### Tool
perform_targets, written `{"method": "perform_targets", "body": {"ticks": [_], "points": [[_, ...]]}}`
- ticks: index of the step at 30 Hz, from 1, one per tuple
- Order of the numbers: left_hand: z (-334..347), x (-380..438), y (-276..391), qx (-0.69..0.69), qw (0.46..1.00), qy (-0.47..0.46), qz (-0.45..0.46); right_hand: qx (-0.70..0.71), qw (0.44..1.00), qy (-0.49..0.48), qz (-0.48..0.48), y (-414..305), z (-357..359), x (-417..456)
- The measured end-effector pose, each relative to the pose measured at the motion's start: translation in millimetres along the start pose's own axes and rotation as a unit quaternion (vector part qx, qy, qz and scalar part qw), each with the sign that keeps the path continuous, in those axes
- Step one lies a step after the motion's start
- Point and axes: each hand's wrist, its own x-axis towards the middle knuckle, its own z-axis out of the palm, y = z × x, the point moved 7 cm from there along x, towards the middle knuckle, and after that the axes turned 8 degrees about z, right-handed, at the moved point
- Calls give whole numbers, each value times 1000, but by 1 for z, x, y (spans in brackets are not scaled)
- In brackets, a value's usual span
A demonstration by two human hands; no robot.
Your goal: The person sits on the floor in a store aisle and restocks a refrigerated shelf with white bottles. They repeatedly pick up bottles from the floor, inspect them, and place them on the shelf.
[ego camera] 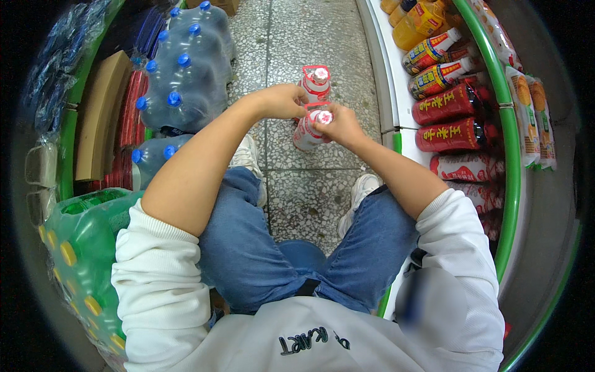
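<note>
Two white-and-red plastic bottles with red carry handles are in front of me over the speckled floor. My right hand (343, 126) grips the nearer bottle (307, 135) around its neck and cap, thumb near the cap. That bottle leans a little. My left hand (283, 101) reaches in from the left, its fingers bent at the raised red handle (317, 105); whether they pinch it is hard to tell. Just beyond stands the farther bottle (315, 88), its handle sticking up beside the white cap. The left fingertips are close to its side.
Shrink-wrapped bottles with blue caps (186, 74) stand at the left, green bottles with yellow caps (88, 255) nearer me. At the right, a refrigerated shelf with a green rail (510, 139) holds red bottles (448, 109) and orange drinks (418, 25). My knees flank the terrazzo floor (302, 195).
</note>
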Motion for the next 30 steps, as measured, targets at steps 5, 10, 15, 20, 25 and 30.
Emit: {"method": "perform_targets", "body": {"ticks": [5, 10, 15, 20, 25, 30], "points": [[5, 1, 0, 2, 1000, -20, 15, 81, 988, -87, 103, -10, -7, -12], [8, 8, 22, 23, 998, -57, 23, -45, 990, -133, 19, -19, -44, -29], [15, 16, 25, 62, 996, -47, 46, -210, 969, -130, -16, -8, -128, -76], [36, 26, 77, 50, 991, -81, 94, -186, 948, 251, 56, 24, -262, -222], [65, 36, 95, 136, 970, -150, 133, -340, 799, 459, 188, 58, -291, -366], [71, 46, 95, 174, 961, -145, 156, -254, 817, 420, 301, 104, -296, -402]]}}
